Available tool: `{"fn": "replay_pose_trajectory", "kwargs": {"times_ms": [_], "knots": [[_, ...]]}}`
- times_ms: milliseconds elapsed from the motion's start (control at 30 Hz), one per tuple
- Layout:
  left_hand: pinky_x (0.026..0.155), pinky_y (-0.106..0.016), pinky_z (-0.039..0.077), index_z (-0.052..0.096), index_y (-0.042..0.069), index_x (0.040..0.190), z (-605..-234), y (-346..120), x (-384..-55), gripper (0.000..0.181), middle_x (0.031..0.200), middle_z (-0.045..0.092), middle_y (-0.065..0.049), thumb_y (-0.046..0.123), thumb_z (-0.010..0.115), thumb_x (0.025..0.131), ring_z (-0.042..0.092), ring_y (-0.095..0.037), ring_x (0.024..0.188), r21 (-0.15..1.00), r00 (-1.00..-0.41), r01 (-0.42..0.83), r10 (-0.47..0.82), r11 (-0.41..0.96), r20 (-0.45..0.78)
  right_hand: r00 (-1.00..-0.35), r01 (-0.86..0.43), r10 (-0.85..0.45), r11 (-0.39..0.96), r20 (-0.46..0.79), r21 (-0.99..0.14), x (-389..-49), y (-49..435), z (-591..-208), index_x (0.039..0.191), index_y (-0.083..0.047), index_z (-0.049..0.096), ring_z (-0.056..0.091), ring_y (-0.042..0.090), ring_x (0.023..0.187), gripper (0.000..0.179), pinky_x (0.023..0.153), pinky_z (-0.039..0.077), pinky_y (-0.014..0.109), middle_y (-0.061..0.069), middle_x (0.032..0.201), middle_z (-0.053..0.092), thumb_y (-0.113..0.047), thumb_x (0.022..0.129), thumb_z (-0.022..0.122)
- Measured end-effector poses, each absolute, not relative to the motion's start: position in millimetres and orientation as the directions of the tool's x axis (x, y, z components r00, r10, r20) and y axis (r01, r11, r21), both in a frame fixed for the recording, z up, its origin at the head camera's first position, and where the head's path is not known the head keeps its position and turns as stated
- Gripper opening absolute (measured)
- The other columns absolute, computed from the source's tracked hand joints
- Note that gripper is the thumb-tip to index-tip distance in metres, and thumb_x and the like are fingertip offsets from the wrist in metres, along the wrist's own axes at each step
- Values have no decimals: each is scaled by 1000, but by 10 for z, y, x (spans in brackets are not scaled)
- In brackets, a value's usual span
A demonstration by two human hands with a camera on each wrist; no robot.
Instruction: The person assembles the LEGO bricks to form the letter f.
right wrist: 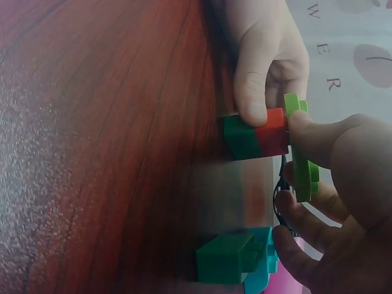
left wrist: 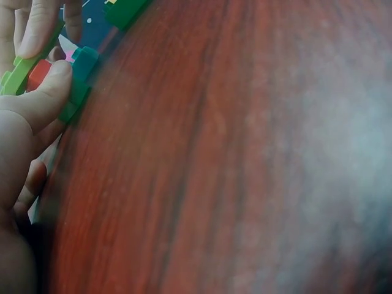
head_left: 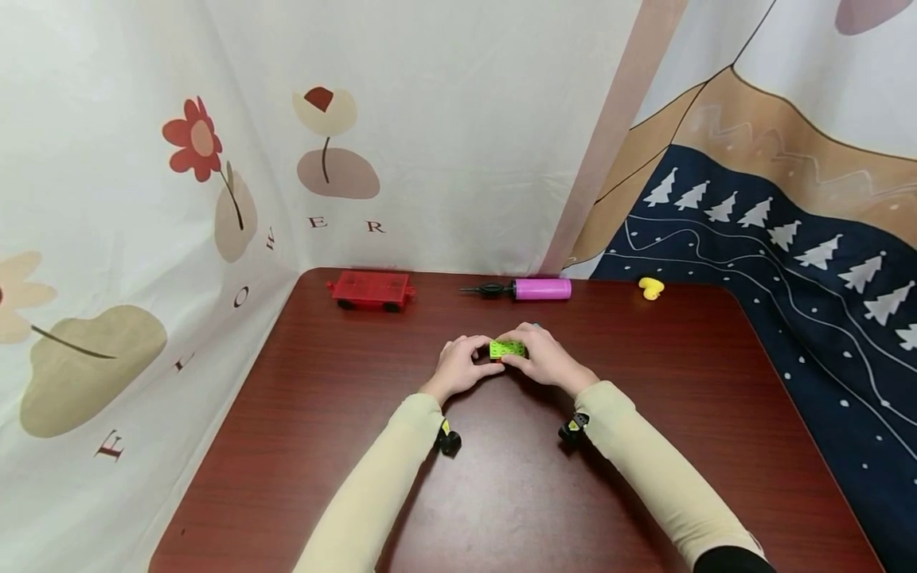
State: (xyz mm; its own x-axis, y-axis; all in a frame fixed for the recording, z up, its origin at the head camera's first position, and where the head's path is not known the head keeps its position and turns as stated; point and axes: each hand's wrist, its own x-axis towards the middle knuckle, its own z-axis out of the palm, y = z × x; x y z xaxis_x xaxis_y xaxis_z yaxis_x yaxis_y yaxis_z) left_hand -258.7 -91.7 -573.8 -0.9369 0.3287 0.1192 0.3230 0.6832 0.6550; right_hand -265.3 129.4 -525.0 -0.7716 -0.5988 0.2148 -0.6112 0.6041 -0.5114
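Observation:
My left hand (head_left: 462, 366) pinches a small stack, a red brick (right wrist: 271, 131) on a dark green brick (right wrist: 240, 136), with the thumb pressed on its side. A flat light green brick (head_left: 507, 348) with studs lies against the red brick, pinched by my right hand (head_left: 542, 358) between thumb and fingers. In the right wrist view, light green and red touch; how firmly they are joined I cannot tell. Below the right fingertips in that view, another dark green brick (right wrist: 220, 260) and a teal brick (right wrist: 260, 257) sit close together on the table.
A red toy wagon (head_left: 371, 290) stands at the table's back left. The purple hand pump (head_left: 542, 289) lies at the back middle, and a yellow toy duck (head_left: 651, 287) sits back right. Printed curtains (head_left: 458, 143) hang behind the brown table (head_left: 501, 509).

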Motion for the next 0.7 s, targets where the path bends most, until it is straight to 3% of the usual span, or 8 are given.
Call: {"fn": "replay_pose_trajectory", "kwargs": {"times_ms": [700], "knots": [[88, -38, 35, 74, 26, 124, -5726, -914, -2576, 43, 104, 68, 9, 47, 84, 88, 52, -13, 88, 655, -937, 322, 328, 684, 118, -754, -621, -623, 572, 209, -536, -2666, 1380, -5227, 125, -11, 77, 60, 17, 94, 29, 80, 50, 37, 4, 107, 70, -19, 97, 78]]}}
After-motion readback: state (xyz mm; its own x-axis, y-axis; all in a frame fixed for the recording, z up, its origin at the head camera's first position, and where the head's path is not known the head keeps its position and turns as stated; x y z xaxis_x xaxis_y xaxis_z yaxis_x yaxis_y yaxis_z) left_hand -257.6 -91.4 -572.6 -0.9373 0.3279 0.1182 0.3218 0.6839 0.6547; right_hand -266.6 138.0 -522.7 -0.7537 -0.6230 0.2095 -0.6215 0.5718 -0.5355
